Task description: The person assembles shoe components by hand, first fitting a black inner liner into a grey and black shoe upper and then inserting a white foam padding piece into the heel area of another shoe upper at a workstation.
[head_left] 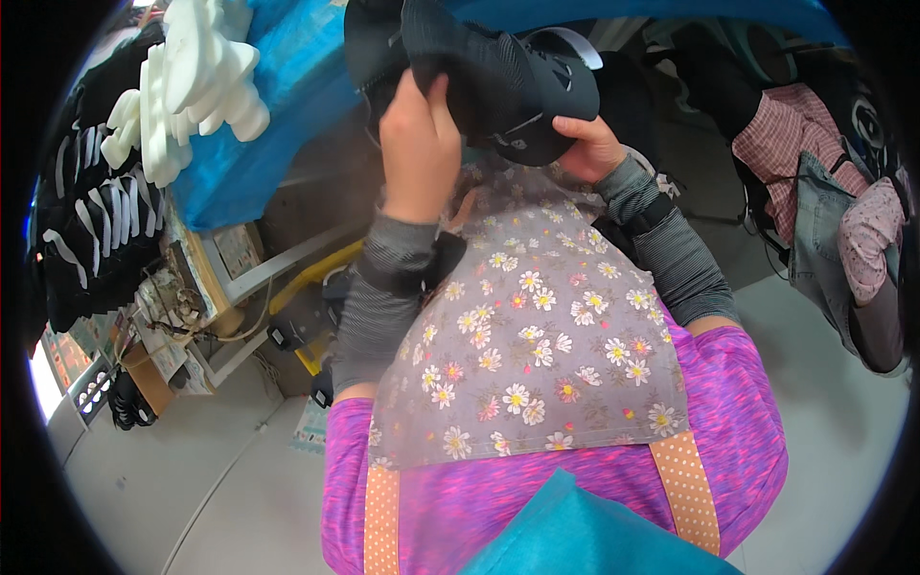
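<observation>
Both hands hold up a black, curved fabric piece (498, 96) with fine ribbing, small white marks and a white band at its upper right end; its exact kind is hard to tell. My left hand (422, 139) is closed on its left side, the thumb and fingers pinching an edge. My right hand (589, 149) grips the lower right end, thumb in front and the other fingers partly hidden behind. Another black flap (374, 43) shows at the upper left of the piece. Below it lies my grey floral apron (537, 326).
White foam-like shaped pieces (192, 81) are heaped on a blue cover (287, 96) at the upper left. Beside them are stacked black pieces with white strips (101, 216). A yellow-edged machine part (307, 307) sits below the table. Another person's checked sleeve (791, 144) is at right.
</observation>
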Available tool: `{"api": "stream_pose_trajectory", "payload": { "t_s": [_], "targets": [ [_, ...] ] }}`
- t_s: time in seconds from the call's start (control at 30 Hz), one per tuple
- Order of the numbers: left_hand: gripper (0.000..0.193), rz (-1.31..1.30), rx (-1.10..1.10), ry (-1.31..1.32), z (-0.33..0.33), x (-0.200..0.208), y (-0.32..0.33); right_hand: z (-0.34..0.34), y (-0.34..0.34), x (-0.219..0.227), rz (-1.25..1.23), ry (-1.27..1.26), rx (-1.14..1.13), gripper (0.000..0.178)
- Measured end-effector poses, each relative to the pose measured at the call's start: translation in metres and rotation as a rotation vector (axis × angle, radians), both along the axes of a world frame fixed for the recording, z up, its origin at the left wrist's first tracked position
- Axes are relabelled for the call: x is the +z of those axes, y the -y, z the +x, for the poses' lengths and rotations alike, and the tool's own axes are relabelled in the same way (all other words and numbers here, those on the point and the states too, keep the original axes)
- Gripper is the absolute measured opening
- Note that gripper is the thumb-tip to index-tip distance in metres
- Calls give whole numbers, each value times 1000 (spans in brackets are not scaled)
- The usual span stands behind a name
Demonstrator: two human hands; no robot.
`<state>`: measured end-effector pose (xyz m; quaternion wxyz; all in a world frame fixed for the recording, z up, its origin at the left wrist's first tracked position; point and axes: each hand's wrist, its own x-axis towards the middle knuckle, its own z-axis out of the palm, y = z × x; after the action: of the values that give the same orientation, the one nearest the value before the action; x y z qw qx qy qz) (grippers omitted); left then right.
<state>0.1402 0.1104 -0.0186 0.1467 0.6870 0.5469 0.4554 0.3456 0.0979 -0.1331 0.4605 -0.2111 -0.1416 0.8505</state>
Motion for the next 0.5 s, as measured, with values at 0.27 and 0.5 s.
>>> {"api": "stream_pose_trajectory", "payload": {
  "t_s": [0.27,0.5],
  "targets": [
    [13,79,-198,-493,-24,5,-59,10,-4,-11,-21,-17,0,49],
    [17,62,-567,-720,-49,19,-77,3,-1,-18,71,-6,43,56]
  ]
}}
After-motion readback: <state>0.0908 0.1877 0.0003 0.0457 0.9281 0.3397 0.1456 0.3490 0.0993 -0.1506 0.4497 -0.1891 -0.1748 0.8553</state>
